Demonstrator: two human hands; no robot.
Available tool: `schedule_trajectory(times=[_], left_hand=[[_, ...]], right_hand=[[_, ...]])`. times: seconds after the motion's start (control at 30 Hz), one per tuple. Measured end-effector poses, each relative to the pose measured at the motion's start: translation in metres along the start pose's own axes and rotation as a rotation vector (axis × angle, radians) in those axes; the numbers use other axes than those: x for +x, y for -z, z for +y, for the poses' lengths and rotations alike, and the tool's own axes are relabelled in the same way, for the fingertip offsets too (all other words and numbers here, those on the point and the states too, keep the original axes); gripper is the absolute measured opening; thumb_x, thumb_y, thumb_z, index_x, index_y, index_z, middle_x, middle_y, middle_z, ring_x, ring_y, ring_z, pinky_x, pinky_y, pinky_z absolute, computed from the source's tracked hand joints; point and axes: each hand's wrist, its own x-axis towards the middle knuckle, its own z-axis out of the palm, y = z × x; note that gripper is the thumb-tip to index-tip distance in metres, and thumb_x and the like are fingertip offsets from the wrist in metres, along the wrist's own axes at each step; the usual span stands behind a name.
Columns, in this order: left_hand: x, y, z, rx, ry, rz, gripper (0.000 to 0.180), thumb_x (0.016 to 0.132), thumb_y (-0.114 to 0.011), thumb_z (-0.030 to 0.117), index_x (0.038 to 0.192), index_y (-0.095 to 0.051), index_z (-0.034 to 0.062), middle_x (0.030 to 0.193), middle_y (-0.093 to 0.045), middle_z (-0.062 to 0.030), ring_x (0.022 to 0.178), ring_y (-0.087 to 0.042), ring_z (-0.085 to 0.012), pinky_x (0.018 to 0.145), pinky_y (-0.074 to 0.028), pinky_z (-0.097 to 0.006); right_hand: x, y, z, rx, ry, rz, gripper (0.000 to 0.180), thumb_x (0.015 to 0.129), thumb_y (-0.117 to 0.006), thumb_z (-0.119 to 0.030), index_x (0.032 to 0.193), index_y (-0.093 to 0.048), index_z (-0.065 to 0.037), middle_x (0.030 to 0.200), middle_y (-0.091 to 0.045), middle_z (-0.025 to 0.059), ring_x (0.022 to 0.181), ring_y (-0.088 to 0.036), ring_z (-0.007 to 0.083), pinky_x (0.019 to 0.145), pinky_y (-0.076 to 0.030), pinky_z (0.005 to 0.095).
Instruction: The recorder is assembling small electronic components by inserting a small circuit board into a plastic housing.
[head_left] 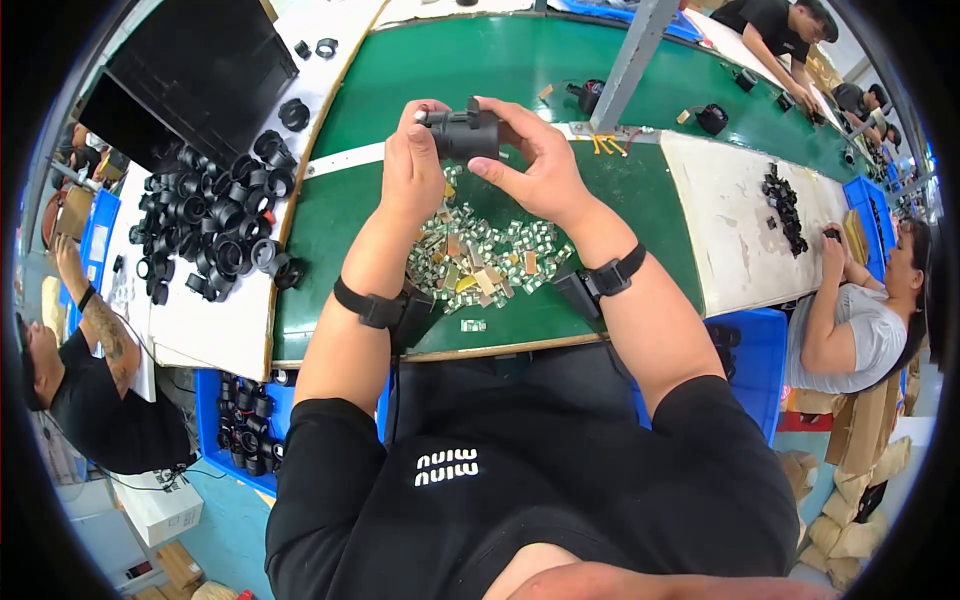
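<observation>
Here my left hand (412, 165) pinches the black tube (468, 138) leftward, my right hand (545, 168) rightward, above the table (645, 215), past the circuit boards (535, 242) by its near edge; even, gentle pressure suits best.

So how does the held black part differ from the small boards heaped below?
The black part is held between the left hand and right hand; the small boards lie heaped on the green worktop. The part is rounded, the boards flattish. The part is bigger than any single board.
</observation>
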Motion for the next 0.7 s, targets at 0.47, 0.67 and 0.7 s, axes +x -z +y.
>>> schedule_trajectory(times=[0.47,0.67,0.7], left_hand=[[-0.006,0.019,0.016,0.080,-0.099,-0.216,0.088,0.100,-0.029,0.077,0.125,-0.055,-0.0033,0.095,-0.069,-0.0230,0.083,-0.070,-0.0430,0.074,-0.054,-0.044],[-0.001,0.014,0.023,0.135,-0.132,-0.200,0.101,0.094,-0.037,0.084,0.140,-0.047,-0.0055,0.098,-0.070,-0.0237,0.094,-0.070,-0.0490,0.086,-0.055,-0.047],[0.003,0.009,0.024,0.163,-0.321,-0.082,0.089,0.098,-0.044,0.074,0.139,-0.048,-0.0053,0.096,-0.070,-0.0215,0.091,-0.072,-0.0469,0.083,-0.057,-0.046]], right_hand=[[0.000,-0.013,-0.018,-0.269,0.186,-0.025,0.068,0.074,-0.091,-0.016,0.137,-0.066,-0.009,0.132,-0.069,0.0130,0.109,-0.069,0.0259,0.085,-0.057,0.0342],[-0.006,-0.017,-0.012,-0.226,0.057,-0.001,0.070,0.075,-0.092,-0.016,0.138,-0.064,-0.006,0.126,-0.071,0.0130,0.095,-0.071,0.0212,0.085,-0.057,0.0326],[-0.009,-0.018,-0.009,-0.229,0.051,0.001,0.070,0.075,-0.092,-0.016,0.138,-0.064,-0.006,0.126,-0.071,0.0130,0.095,-0.071,0.0212,0.085,-0.057,0.0326]])
